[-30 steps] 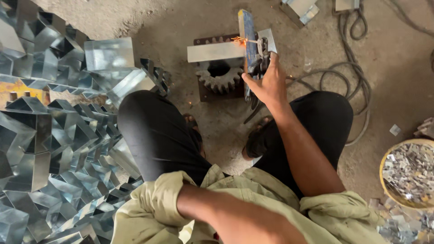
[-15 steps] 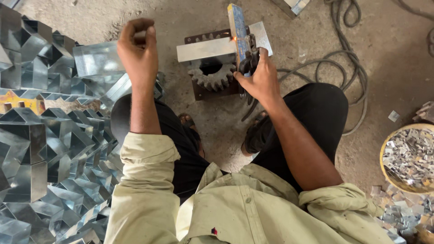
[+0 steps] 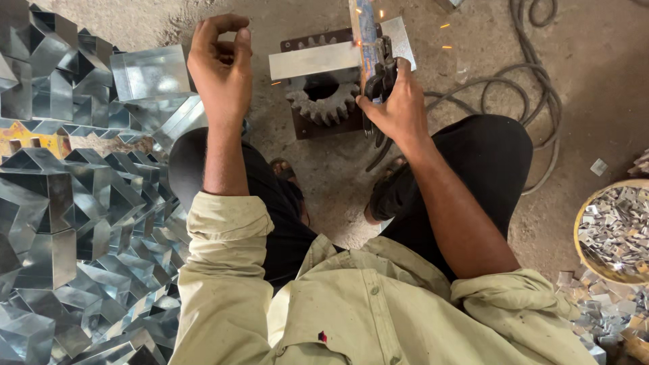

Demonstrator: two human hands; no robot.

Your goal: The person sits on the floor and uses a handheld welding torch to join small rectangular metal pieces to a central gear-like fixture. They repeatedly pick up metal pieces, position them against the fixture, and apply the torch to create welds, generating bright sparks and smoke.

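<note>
My right hand [image 3: 399, 108] grips the black handle of a cutting tool [image 3: 370, 47] whose blade meets a shiny metal strip [image 3: 318, 61], throwing sparks. The strip lies across a dark toothed gear [image 3: 323, 101] on the floor. My left hand [image 3: 220, 64] is raised in the air to the left of the strip, fingers curled with thumb and forefinger almost touching, holding nothing. It hovers beside a folded sheet-metal piece [image 3: 145, 73]. I am squatting, knees in dark trousers on either side.
A large pile of folded shiny sheet-metal pieces [image 3: 61, 223] fills the left side. A cable [image 3: 534, 88] loops on the dusty floor at the right. A round basket of small metal offcuts [image 3: 618, 230] stands at the right edge, with more scraps below it.
My left hand has come up from below into view and now hovers left of the strip. The right hand stays on the tool, still sparking at the strip.
</note>
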